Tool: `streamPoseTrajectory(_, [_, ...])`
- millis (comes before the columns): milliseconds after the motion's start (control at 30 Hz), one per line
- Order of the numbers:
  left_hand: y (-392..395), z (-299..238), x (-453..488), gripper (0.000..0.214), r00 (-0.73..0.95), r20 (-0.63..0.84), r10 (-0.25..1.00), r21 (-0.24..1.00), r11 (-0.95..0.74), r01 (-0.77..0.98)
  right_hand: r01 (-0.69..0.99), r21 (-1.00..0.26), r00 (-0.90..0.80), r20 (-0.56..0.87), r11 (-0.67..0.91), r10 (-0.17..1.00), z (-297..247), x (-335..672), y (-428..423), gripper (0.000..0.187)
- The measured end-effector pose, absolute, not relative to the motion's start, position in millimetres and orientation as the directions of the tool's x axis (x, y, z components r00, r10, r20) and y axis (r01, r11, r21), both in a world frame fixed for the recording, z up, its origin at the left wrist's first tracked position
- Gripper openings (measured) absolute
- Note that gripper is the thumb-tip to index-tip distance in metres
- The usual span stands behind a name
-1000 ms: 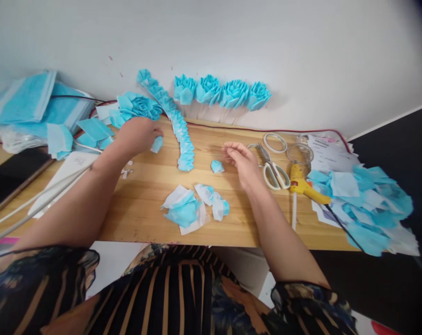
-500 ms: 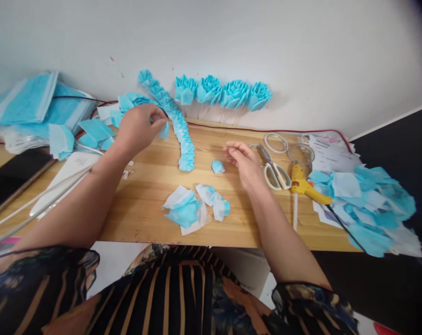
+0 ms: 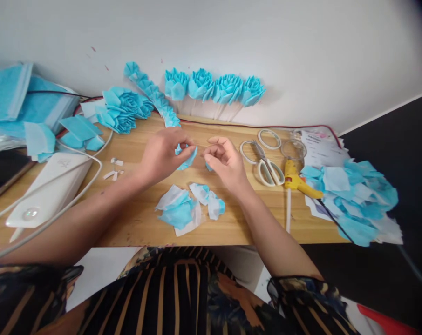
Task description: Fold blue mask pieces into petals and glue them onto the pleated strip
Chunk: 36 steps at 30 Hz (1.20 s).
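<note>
My left hand (image 3: pixel 167 153) is closed, its thumb and forefinger pinching a blue fabric petal (image 3: pixel 188 162) over the middle of the table. Facing it, my right hand (image 3: pixel 227 163) has loosely curled fingers, with a gap between thumb and forefinger; I see nothing held there. A small folded blue piece (image 3: pixel 208 166) shows just under its fingertips, mostly covered. Nearer me lie loose blue and white fabric pieces (image 3: pixel 178 209). Behind my left hand, a strip of overlapping folded petals (image 3: pixel 151 93) leans up against the wall, its near end hidden.
Several blue fabric flowers (image 3: pixel 228 88) on stems lean against the wall, with more flowers (image 3: pixel 122 109) at left. Scissors (image 3: pixel 267 167), tape rolls and a yellow glue gun (image 3: pixel 296 179) lie right, beside cut fabric (image 3: pixel 357 195). A white power bank (image 3: pixel 50 186) with cables and face masks (image 3: pixel 39 102) occupy the left.
My left hand has come right and toward me with the petal, close to my right hand. My right fingers have curled more over the small folded piece. The view has shifted slightly.
</note>
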<state>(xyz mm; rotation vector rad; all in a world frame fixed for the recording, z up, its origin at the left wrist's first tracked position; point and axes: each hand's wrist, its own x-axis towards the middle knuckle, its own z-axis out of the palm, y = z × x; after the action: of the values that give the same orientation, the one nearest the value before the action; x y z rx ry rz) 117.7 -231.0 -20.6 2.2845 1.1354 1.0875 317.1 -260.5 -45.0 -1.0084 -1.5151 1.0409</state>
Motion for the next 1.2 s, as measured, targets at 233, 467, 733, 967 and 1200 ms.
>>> streamPoseTrajectory(233, [-238.3, -23.8, 125.4, 0.013, 0.404, 0.553, 0.729, 0.521, -0.681, 0.515, 0.272, -0.86, -0.119, 0.415, 0.432, 0.902, -40.5, 308.1, -269.1, 0.037])
streamPoseTrajectory(467, [-238.7, -19.4, 125.2, 0.015, 0.376, 0.478, 0.794, 0.672, -0.607, 0.426, 0.33, -0.831, -0.096, 0.444, 0.449, 0.891, -42.0, 312.4, -266.3, 0.039])
streamPoseTrajectory(733, [-233.3, -16.9, 119.3, 0.014, 0.262, 0.455, 0.851, 0.756, -0.524, 0.392, 0.129, -0.903, -0.106, 0.399, 0.41, 0.911, -41.7, 329.7, -258.2, 0.037])
streamPoseTrajectory(967, [-236.3, -19.4, 119.7, 0.012, 0.335, 0.636, 0.696, 0.532, -0.709, 0.463, 0.051, -0.923, -0.15, 0.37, 0.381, 0.917, -44.1, 333.6, -257.0, 0.041])
streamPoseTrajectory(1200, [-239.0, -17.1, 120.3, 0.012, 0.363, 0.61, 0.704, 0.509, -0.7, 0.501, 0.075, -0.928, -0.208, 0.344, 0.366, 0.916, -42.5, 333.6, -258.8, 0.045])
